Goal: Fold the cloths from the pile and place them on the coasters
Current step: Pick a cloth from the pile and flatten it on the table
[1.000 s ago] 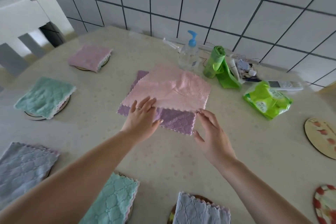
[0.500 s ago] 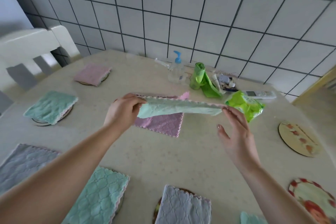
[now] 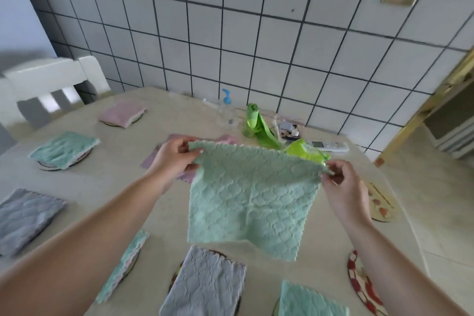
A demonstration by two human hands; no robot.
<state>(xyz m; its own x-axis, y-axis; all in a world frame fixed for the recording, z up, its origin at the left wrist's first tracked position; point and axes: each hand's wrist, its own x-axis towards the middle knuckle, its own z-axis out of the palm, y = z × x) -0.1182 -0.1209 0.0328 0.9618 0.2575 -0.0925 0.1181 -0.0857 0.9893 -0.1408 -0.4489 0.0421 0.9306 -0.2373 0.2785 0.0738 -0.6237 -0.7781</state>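
A mint green cloth [image 3: 251, 197] hangs unfolded in the air above the table. My left hand [image 3: 171, 159] pinches its upper left corner and my right hand [image 3: 341, 185] pinches its upper right corner. Behind it the pile [image 3: 159, 159], a purple cloth with a bit of pink showing, lies on the table, mostly hidden. Folded cloths cover coasters: pink [image 3: 121, 114], mint [image 3: 64, 149], grey [image 3: 25, 218], mint [image 3: 123, 269], grey [image 3: 205, 287], mint [image 3: 307, 300]. Two bare coasters lie at the right, one beige [image 3: 382, 205], one red-patterned [image 3: 361, 287].
A pump bottle [image 3: 227, 110], a green bag roll [image 3: 254, 123], a green wipes pack [image 3: 305, 151] and a remote [image 3: 331, 146] sit by the tiled wall. A white chair [image 3: 48, 84] stands at the left. The table edge [image 3: 400, 200] curves at the right.
Both hands lifted the top cloth off the pile and raised it; it now hangs open with its mint side facing me. My view tilted upward.
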